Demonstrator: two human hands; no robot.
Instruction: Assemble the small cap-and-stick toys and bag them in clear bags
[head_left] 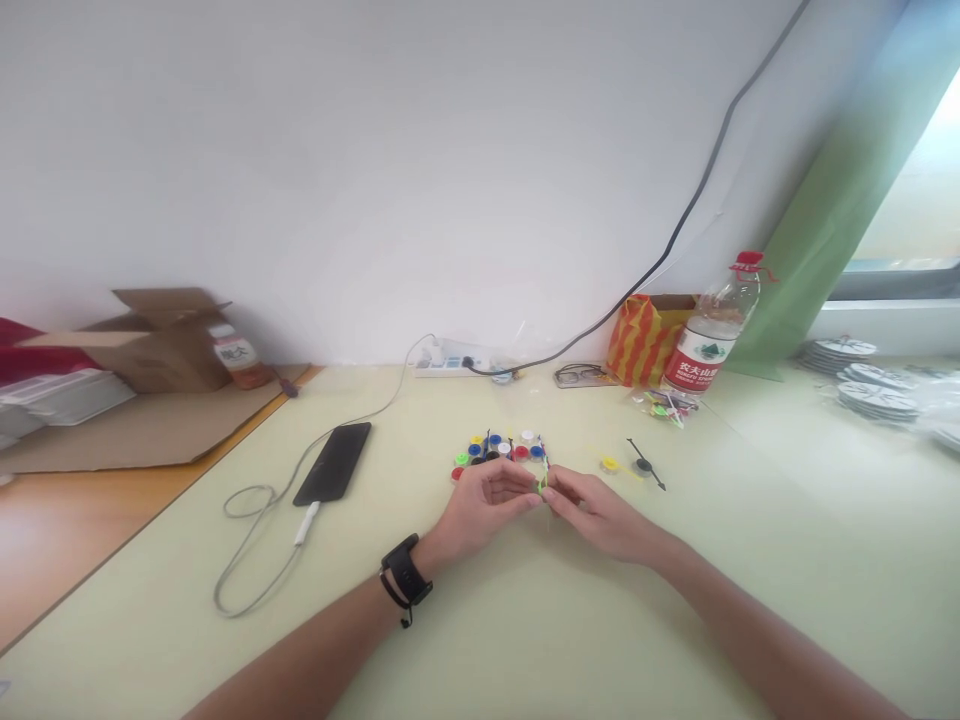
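green piece (543,486): over the desk (487,630), where both hands meet, and the centre of this clock.
left hand (484,508): fingers nearly closed, tips and thumb pinching its left edge.
right hand (598,513): thumb and forefinger drawn together on its right.
coloured discs (504,450): clustered at 10 o'clock, partly hidden by the left hand.
yellow disc (610,465): near 3 o'clock.
risk: a loose or uneven pinch could drop so slight a piece; a left-hand nudge could scatter the cluster.

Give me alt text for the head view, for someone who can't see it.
Left hand and right hand together hold a small green piece over a pale table. Just beyond sits a cluster of multicolored round pieces; a phone with a cable plugged in lies to the left, a large bottle stands to the right.
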